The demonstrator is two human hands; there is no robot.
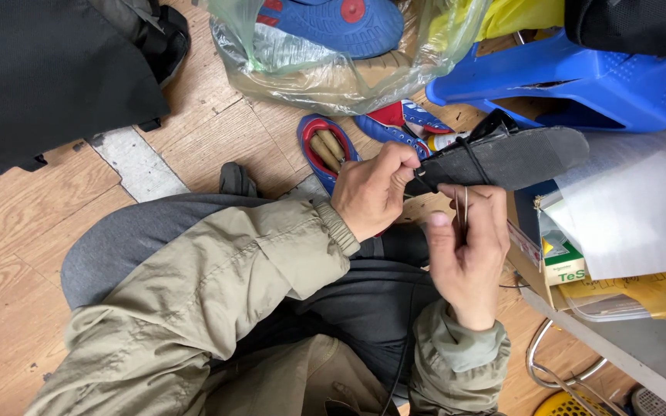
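The left hand [375,189] reaches in from the lower left, its olive sleeve [217,285] bent across the lap, and the fingers curl tight, pinching the near end of a dark grey shoe sole [514,158] together with a black cord [472,158] that loops over it. The sole lies flat and long, running up and to the right from the fingertips, above the knees and in front of a blue plastic stool [580,81].

The right hand [468,246] rises from below with the wrist bent upward, thumb and forefinger closed narrowly on a thin metal needle [465,208] held upright just beneath the sole; it may be a pair of fine tweezers, as the view is too small to tell.

Behind the hands, blue and red shoes [329,146] lie on the wooden floor [9,254], near a clear plastic bag [317,65] holding another one.
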